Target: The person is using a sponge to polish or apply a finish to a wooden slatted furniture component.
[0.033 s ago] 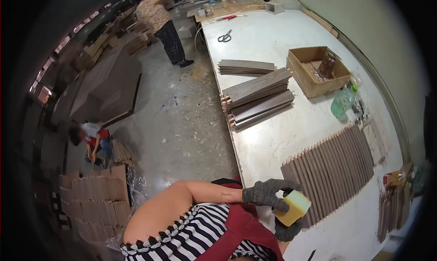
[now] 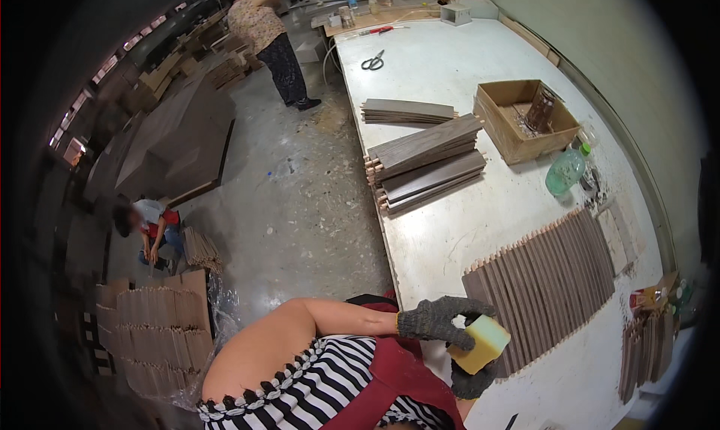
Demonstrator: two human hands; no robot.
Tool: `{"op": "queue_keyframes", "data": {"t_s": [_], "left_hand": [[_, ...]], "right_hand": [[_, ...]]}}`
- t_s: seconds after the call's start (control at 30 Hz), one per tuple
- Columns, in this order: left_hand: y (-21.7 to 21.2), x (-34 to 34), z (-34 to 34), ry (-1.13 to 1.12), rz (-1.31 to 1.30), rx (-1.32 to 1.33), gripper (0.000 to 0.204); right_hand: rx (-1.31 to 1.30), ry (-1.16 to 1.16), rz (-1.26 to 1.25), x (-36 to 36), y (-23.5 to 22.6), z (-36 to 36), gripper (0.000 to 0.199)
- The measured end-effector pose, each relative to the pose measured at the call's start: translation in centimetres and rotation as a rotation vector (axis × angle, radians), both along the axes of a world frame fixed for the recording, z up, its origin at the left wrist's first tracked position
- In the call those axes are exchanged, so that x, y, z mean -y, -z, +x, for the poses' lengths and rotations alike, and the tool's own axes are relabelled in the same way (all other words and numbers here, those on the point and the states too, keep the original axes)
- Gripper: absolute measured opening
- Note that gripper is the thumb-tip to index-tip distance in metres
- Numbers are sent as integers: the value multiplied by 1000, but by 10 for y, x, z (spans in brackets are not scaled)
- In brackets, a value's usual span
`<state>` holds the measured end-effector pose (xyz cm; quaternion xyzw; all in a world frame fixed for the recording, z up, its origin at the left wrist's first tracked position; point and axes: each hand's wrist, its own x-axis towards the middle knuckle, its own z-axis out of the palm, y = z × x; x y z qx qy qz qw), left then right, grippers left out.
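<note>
Head: brown container (image 2: 539, 112) in carton (image 2: 541, 145)

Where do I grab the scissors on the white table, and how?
Probably by the finger loops, coming from the table's left edge: the scissors lie with their loops toward that edge and their blades pointing away.

White counter (image 2: 431, 254) is pretty loaded, going from its middle: scissors (image 2: 377, 58) at 11 o'clock, slat stacks (image 2: 427, 146) at 10, cardboard box (image 2: 525, 150) around 1, green bottle (image 2: 564, 172) at 2, row of slats (image 2: 544, 287) at 5
</note>
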<state>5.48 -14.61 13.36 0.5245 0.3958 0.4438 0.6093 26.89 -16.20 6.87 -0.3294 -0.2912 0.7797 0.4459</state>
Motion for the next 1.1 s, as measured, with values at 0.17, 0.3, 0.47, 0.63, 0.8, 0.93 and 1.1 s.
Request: {"op": "queue_keyframes", "data": {"t_s": [0.17, 0.3, 0.47, 0.63, 0.8, 0.93, 1.1], "left_hand": [[2, 10, -6, -70, -71, 30, 70], [-4, 8, -4, -390, -377, 400, 66], [-3, 12, 4, -341, -354, 419, 62], [1, 17, 3, -230, -309, 312, 63], [17, 24, -21, -460, -549, 434, 46], [41, 16, -47, -467, -434, 252, 47], [59, 21, -56, -503, -462, 315, 47]], "right_hand": [[-274, 24, -202, -1, -8, -4, 62], [273, 8, 190, -8, -25, -28, 83], [379, 409, 464, -13, -33, -69, 104], [367, 496, 458, -33, -37, -60, 92], [636, 580, 537, -64, -43, -22, 82], [847, 565, 733, -67, -53, -8, 70], [1139, 271, 1328, -60, -71, -19, 73]]}}
